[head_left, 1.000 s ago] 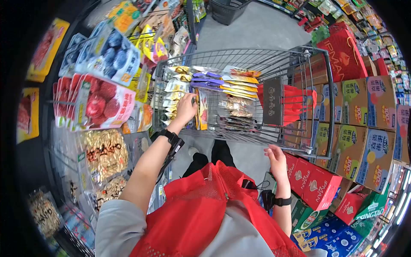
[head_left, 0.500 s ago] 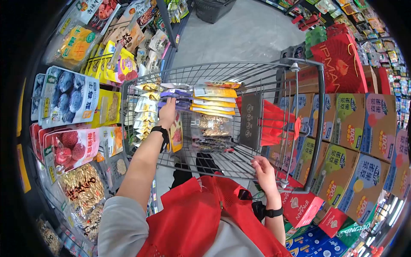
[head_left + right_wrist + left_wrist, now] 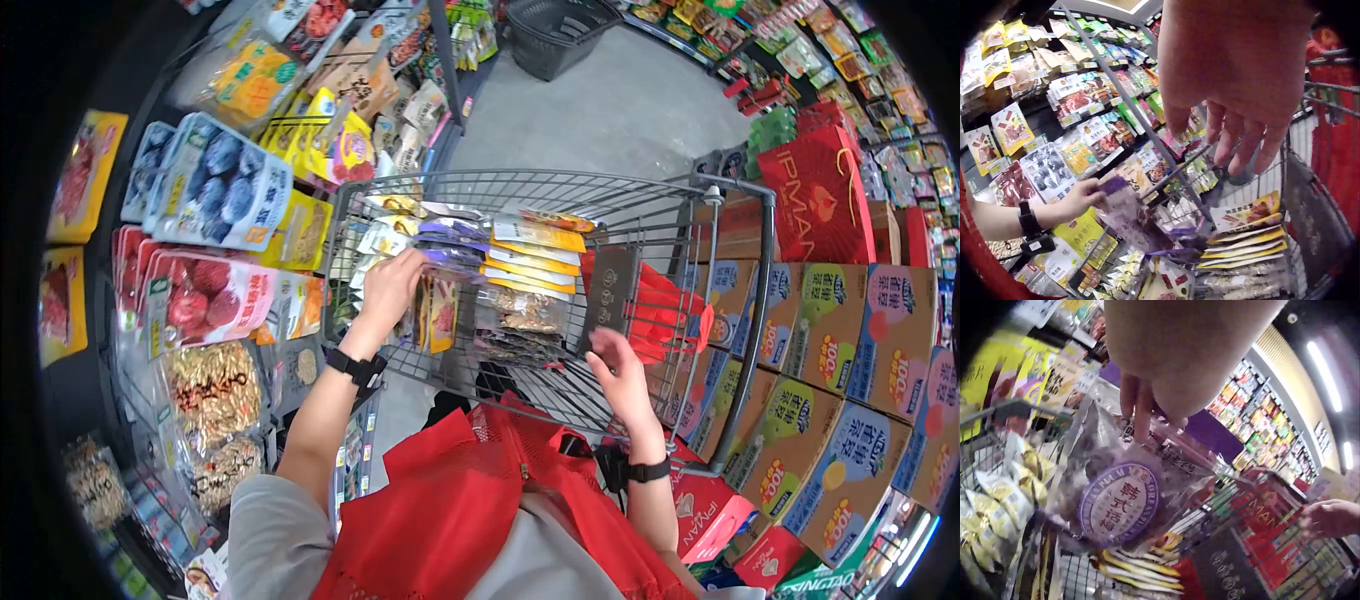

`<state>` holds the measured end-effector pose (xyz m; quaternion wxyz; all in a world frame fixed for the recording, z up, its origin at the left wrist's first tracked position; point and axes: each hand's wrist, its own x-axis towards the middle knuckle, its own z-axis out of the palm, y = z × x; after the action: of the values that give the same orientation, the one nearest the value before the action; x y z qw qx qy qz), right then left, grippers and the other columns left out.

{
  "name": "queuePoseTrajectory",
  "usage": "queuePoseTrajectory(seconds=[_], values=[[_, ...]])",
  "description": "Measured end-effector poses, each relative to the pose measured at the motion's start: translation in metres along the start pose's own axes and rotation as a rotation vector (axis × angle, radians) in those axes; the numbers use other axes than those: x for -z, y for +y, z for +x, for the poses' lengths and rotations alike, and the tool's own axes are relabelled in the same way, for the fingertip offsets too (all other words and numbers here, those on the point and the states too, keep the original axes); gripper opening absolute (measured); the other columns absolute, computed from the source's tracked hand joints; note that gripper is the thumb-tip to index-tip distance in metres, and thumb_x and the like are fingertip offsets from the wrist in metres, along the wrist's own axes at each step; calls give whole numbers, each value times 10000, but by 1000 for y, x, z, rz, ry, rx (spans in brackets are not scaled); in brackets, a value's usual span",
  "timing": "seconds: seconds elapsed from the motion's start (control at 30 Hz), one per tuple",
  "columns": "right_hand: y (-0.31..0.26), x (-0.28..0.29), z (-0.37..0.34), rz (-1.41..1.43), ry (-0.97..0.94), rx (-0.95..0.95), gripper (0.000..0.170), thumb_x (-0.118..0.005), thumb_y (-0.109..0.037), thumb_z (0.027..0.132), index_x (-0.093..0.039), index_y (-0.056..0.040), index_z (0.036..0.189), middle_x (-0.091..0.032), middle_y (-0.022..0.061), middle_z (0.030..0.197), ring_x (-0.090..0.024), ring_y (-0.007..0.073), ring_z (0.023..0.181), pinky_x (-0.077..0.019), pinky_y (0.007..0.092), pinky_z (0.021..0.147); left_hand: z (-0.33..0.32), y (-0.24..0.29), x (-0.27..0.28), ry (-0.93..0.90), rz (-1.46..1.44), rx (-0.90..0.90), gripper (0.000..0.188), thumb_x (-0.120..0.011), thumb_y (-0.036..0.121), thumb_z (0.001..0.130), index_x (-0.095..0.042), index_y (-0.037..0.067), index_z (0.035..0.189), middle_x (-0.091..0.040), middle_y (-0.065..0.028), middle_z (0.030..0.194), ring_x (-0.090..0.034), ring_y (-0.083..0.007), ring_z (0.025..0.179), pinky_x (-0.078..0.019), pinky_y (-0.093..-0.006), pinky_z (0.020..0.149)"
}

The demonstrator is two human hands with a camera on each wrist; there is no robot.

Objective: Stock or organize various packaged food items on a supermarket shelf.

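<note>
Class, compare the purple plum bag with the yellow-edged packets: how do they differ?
The purple plum bag is pinched by the left hand; no hand holds the yellow-edged packets. The bag's round front label shows; the packets are mostly edge-on. Both are packaged goods.

Red vest (image 3: 420,525) with a perforated mesh panel (image 3: 488,445) at the chest and a zip (image 3: 524,470) down its front. Within the vest's opening appears a grey shirt (image 3: 525,550), whose short sleeve (image 3: 280,530) emerges at the vest's left. Forward of the vest, the left hand (image 3: 395,285) and right hand (image 3: 622,372) are bare; each wrist bears a black band (image 3: 650,470). The left one carries a black box (image 3: 1038,245), white-labelled.
</note>
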<state>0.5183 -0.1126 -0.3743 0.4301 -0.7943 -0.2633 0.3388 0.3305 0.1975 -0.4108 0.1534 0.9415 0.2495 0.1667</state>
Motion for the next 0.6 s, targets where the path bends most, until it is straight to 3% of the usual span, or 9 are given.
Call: queuePoseTrajectory(seconds=[0.1, 0.17, 0.2, 0.3, 0.43, 0.47, 0.5, 0.57, 0.6], values=[[-43, -29, 15, -93, -55, 316, 587, -702, -127, 712, -427, -19, 1218, -502, 167, 1193, -492, 257, 1113, -378, 337, 948, -10, 26, 63, 105, -78, -12, 83, -593, 103, 750, -592, 100, 833, -605, -64, 782, -597, -275, 635, -476, -353, 529], [-65, -54, 24, -87, -126, 385, 635, -706, -103, 694, -402, -29, 1246, -473, 153, 1232, -451, 245, 1160, -355, 340, 970, -19, 44, 98, 223, -223, -24, 79, -604, 97, 753, -631, 83, 825, -629, -65, 768, -618, -232, 599, -478, -300, 513], [-78, -67, 24, -85, -185, 435, 686, -709, -78, 675, -377, -39, 1275, -444, 138, 1271, -410, 233, 1206, -332, 343, 992, -25, 52, 115, 147, -491, 159, 78, -596, 86, 788, -631, 37, 837, -643, -73, 734, -620, -164, 521, -463, -255, 472], [-117, -96, 15, -116, -126, 537, 727, -755, -156, 632, -394, -32, 1250, -511, 153, 1180, -465, 275, 1132, -359, 353, 963, -41, 59, 159, 105, -804, 340, 105, -590, 78, 812, -617, -10, 863, -632, -72, 694, -588, -112, 462, -441, -242, 426], [-147, -120, -8, -317, -258, 651, 536, -770, -144, 607, -536, 4, 1065, -539, 131, 1103, -508, 257, 1037, -414, 322, 875, -75, 61, 215, 114, -933, 357, 162, -592, 115, 837, -605, -17, 930, -607, -40, 673, -545, -76, 434, -414, -211, 395], [-153, -132, -19, -222, -277, 752, 384, -761, -124, 636, -583, 10, 948, -583, 101, 997, -550, 204, 912, -441, 295, 779, -86, 59, 225, 102, -977, 342, 182, -589, 144, 848, -597, -5, 952, -594, -23, 665, -521, -62, 420, -387, -192, 380], [-159, -143, -32, -219, -285, 769, 384, -761, -124, 636, -583, 10, 948, -583, 101, 997, -550, 204, 912, -441, 295, 779, -97, 55, 236, 119, -967, 343, 182, -589, 144, 848, -597, -5, 952, -594, -23, 665, -521, -62, 420, -387, -192, 380], [-176, -161, -63, 236, -511, 404, 292, -741, -122, 685, -591, 2, 902, -609, 46, 824, -561, 127, 715, -451, 267, 623, -120, 49, 255, 159, -1098, 264, 197, -586, 163, 853, -584, 1, 966, -585, -21, 643, -519, -64, 418, -366, -186, 369], [-189, -164, -78, 163, -494, 354, 240, -720, -115, 721, -598, -7, 897, -602, -3, 707, -533, 68, 600, -437, 232, 526, -131, 43, 262, 184, -1085, 270, 198, -579, 168, 860, -571, 2, 968, -590, -27, 678, -521, -61, 426, -364, -182, 378]])
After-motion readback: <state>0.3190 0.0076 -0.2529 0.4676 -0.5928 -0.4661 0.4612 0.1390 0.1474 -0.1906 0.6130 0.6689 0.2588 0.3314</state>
